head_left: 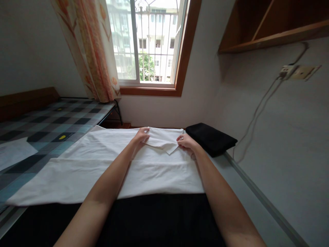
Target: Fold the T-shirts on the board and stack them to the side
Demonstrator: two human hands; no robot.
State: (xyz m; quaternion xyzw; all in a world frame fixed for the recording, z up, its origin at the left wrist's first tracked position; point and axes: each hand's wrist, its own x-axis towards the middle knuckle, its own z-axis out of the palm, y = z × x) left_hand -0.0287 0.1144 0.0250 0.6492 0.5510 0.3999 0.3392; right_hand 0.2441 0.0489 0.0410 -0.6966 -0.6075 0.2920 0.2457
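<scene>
Pale worktop [248,193] by wall [288,137]: white cloth [159,175], likely light, soft, slack; best held at ends of flap [161,142] near far edge. Left hand [141,134], right hand [186,141] pinch these, fingers nearly closed.

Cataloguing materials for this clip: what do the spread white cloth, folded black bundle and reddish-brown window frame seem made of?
Spread white cloth: matte, probably cotton-like fabric, judging by its soft creases. Folded black bundle: apparently dull fabric, with rounded edges. Reddish-brown window frame: possibly varnished wood from its colour; grain unclear.
</scene>
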